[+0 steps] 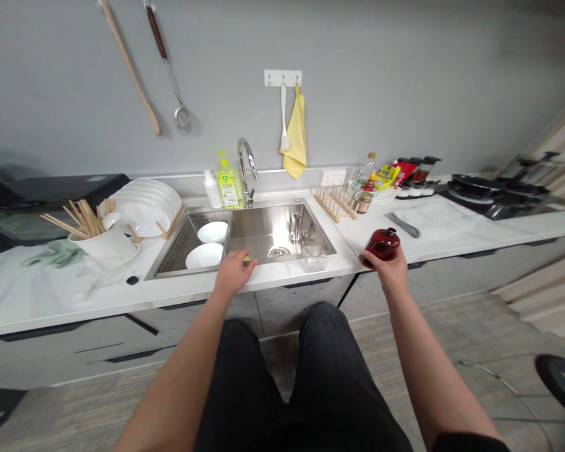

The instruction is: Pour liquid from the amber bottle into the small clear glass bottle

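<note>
My right hand (390,267) is wrapped round a dark red, see-through bottle (381,243) with a short neck, tilted over the counter's front edge right of the sink. At the front rim of the steel sink (258,229) is my left hand (235,271), thumb and fingers apart, holding nothing. Just beyond its fingers shows a bit of something yellow (247,258), mostly hidden. White bowls (205,256) stand in the sink's left rack, close to that hand. A clear container (314,258) sits at the sink's front right corner.
Behind the sink stand a faucet (243,154), a green soap bottle (230,185) and a white bottle (212,189). Plates (145,201) and a chopstick holder (104,246) are left. To the right lie a wooden rack (334,204), grey cloth (402,225), condiments and a stove (492,194).
</note>
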Demonstrator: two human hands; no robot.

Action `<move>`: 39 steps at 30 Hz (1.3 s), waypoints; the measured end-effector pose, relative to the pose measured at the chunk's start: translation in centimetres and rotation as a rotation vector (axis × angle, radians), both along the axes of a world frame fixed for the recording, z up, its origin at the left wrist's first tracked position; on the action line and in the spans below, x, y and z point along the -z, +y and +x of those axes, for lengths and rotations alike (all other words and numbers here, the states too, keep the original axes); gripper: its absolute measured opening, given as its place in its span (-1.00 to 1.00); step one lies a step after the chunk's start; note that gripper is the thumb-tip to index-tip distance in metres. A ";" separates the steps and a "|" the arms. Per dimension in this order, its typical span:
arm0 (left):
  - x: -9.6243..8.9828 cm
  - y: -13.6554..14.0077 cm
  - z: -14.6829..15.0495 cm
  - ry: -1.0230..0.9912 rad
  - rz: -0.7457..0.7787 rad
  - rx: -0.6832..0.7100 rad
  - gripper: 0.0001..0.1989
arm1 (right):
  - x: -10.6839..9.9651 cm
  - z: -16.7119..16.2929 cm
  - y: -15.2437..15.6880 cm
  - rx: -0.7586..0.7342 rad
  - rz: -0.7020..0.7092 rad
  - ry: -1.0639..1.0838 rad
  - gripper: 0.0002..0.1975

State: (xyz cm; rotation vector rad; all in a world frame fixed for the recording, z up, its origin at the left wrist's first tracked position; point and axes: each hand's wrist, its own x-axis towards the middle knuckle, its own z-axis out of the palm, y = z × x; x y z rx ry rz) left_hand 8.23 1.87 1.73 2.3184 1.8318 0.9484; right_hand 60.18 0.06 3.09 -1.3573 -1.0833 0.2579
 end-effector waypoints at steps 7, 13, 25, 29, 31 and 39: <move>-1.0 -3.7 2.5 -0.164 0.079 0.030 -0.59 | -0.5 -2.9 -9.6 -0.325 -0.127 -0.025 -0.27; -1.3 -14.0 10.0 -0.602 -0.073 0.391 -0.45 | -0.9 -9.9 -13.4 -0.667 -0.127 -0.070 -0.15; -5.3 -19.1 11.1 -0.653 -0.190 0.220 -0.20 | -2.8 -22.7 -14.1 -0.862 -0.123 0.002 -0.12; -4.1 -19.1 9.9 -0.743 -0.133 0.147 -0.18 | -3.3 -23.7 -14.9 -0.934 -0.090 -0.067 -0.04; -3.5 -19.3 9.1 -0.760 -0.107 0.106 -0.13 | -3.2 -22.6 -14.8 -0.956 -0.063 -0.089 0.00; -2.3 -19.2 4.5 -0.749 -0.082 -0.068 -0.18 | 0.5 -12.3 -7.4 -0.394 -0.038 -0.083 -0.38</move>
